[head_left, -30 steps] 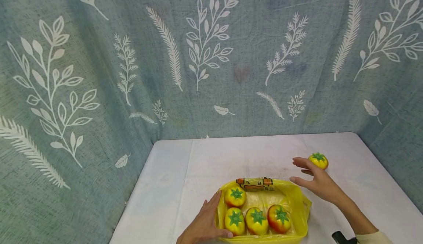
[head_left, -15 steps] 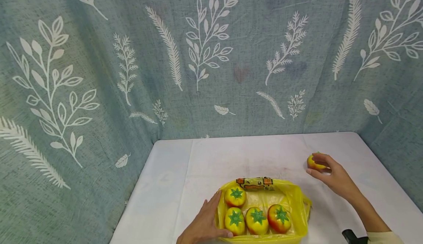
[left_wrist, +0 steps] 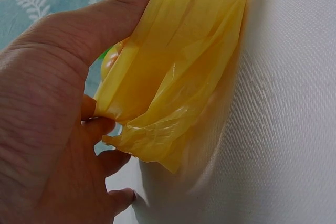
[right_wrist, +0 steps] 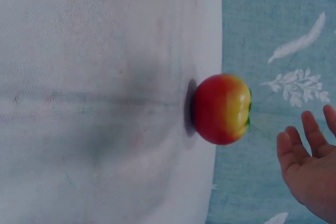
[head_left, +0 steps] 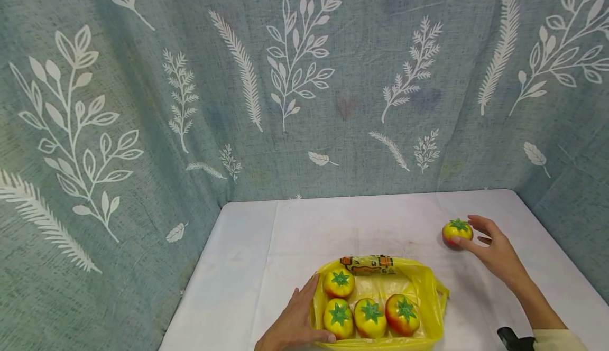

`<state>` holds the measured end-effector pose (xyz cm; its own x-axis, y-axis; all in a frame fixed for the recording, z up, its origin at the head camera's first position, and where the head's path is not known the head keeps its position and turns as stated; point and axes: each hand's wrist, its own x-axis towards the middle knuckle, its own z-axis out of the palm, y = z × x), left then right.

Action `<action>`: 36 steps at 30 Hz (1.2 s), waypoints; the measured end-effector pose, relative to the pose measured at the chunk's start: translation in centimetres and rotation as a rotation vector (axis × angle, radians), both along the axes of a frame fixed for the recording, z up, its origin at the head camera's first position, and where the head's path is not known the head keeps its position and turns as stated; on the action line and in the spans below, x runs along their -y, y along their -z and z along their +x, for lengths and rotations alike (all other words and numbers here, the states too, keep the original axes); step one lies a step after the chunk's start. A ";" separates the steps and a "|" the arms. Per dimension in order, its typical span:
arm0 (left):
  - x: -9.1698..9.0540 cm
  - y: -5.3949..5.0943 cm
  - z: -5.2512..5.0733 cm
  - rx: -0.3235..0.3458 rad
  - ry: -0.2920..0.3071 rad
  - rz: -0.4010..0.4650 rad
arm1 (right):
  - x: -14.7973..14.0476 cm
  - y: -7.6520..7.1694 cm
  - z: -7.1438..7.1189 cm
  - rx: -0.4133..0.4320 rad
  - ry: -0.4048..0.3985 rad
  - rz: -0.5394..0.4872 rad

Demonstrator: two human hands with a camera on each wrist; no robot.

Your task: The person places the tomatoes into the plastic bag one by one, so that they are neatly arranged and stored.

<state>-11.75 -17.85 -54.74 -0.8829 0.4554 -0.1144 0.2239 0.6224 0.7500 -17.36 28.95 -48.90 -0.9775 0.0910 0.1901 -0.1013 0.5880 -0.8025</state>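
A yellow plastic bag (head_left: 430, 308) stands with its mouth spread wide, near the front of the table. Inside it lie several red-and-yellow tomatoes (head_left: 369, 316) with green star-shaped tops. My left hand (head_left: 297, 316) holds the bag's left edge; the left wrist view shows the thumb along the rim and curled fingers (left_wrist: 107, 129) at the bag's side. Another tomato (head_left: 455, 233) sits on the table at the right rear. Beside it is my right hand (head_left: 495, 250), fingers spread. Its thumb overlaps that tomato in the head view, but the right wrist view shows hand and tomato (right_wrist: 220, 109) apart.
A white-covered table (head_left: 257, 234) carries everything. Blue-green curtains (head_left: 304, 145) with white leaf prints rise at the back and both sides. An orange-and-dark printed patch (head_left: 366, 264) marks the bag's far rim.
My right hand has moved right, passing across the lone tomato to its right side. That tomato stays about where it was. The left hand and the bag have not moved.
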 end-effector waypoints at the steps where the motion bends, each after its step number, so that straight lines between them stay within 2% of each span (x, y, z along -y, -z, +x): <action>1: 0.0 0.0 0.0 -0.008 0.003 -0.001 | -0.2 0.2 -0.1 -0.001 0.004 -0.009; 7: 0.0 0.0 0.0 -0.010 0.000 -0.003 | -1.7 2.9 -1.3 0.067 0.067 0.006; 11: 0.0 0.0 0.0 -0.008 -0.002 0.002 | -3.3 5.3 -2.6 0.104 0.051 -0.022; 16: 0.0 0.1 0.0 -0.010 -0.004 -0.005 | -5.2 9.2 -4.5 0.118 0.056 -0.019; 19: 0.0 0.1 0.0 -0.010 -0.003 -0.011 | -5.8 10.4 -5.1 0.143 0.052 -0.042; 22: -0.1 0.1 0.0 0.002 -0.011 -0.024 | -5.5 9.8 -4.8 0.186 0.047 -0.071; 27: 0.0 0.2 0.0 0.015 -0.020 -0.043 | -4.1 6.8 -3.6 0.295 0.023 -0.109; 30: 0.0 0.2 0.0 0.021 -0.020 -0.046 | -3.4 5.8 -3.0 0.348 0.025 -0.113; 32: -0.1 0.2 0.0 0.020 -0.017 -0.047 | -3.3 6.0 -2.9 0.367 0.016 -0.119; 35: 0.0 0.2 0.0 0.009 -0.009 -0.045 | -3.2 6.8 -3.0 0.351 0.038 -0.102; 36: 0.0 0.2 0.0 0.002 -0.006 -0.045 | -3.4 6.7 -3.0 0.362 0.020 -0.114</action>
